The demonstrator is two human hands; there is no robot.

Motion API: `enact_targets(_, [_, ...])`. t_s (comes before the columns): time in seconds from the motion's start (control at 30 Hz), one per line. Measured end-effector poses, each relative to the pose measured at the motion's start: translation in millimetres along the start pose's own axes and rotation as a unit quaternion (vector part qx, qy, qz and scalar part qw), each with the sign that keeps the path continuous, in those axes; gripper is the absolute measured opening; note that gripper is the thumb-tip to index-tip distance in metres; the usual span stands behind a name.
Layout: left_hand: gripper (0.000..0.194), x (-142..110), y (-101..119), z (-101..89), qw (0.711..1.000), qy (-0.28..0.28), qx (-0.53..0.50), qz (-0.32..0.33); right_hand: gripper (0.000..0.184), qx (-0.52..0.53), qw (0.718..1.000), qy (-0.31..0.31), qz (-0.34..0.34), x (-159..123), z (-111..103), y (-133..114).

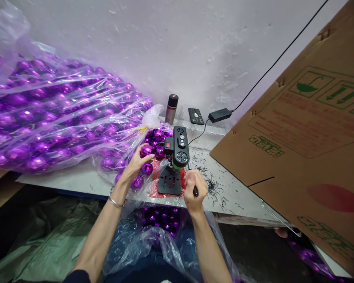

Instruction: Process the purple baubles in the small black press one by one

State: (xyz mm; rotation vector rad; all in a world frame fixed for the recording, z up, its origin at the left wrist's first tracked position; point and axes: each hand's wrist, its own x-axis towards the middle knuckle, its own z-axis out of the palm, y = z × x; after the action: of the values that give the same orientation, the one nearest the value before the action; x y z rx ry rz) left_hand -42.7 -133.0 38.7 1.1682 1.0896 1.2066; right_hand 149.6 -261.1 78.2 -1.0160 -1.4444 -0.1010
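A small black bench drill press [180, 147] with a red switch stands over a slotted black base [168, 181] on the worktop. My right hand [194, 186] is closed around its black-tipped lever [196, 192], on the right side. To the left of the machine, my left hand [138, 162] has its thumb and fingers around a shiny purple ball [146, 150]. More purple balls lie around that hand, such as a loose purple ball [137, 182] just below it. Red plastic [155, 188] lies under the base.
A large clear bag of purple balls [61, 114] fills the left side. Behind the machine are a bottle [171, 110], a phone [196, 116] and a power adapter [220, 115] with its cable. Black shavings [214, 184] litter the worktop. A cardboard box [297, 137] leans in at right.
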Motion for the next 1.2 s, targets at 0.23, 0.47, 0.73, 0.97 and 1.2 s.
enact_targets(0.23, [0.024,-72.0,2.7,14.3,0.929,0.005,-0.312,-0.197,0.034,0.002,1.000,-0.001,0.018,3.9,-0.3,-1.9])
enact_targets(0.47, [0.053,-98.9,-33.0,36.7,0.952,-0.009,-0.230,-0.203,0.036,0.000,0.999,-0.006,0.039,6.7,-1.8,-4.1])
enact_targets(0.73, [0.060,-79.2,-60.9,45.6,0.995,-0.034,-0.021,-0.088,0.040,-0.001,0.996,-0.011,0.084,19.6,-2.4,-10.1])
enact_targets(0.97, [0.082,-71.6,-77.2,44.6,0.992,-0.095,0.008,-0.077,0.039,-0.003,0.997,-0.015,0.080,17.6,-3.0,-10.1])
enact_targets(1.2, [0.068,-69.7,-73.3,45.7,0.972,-0.085,0.219,0.032,0.039,-0.009,0.997,-0.011,0.075,16.1,-2.4,-10.0])
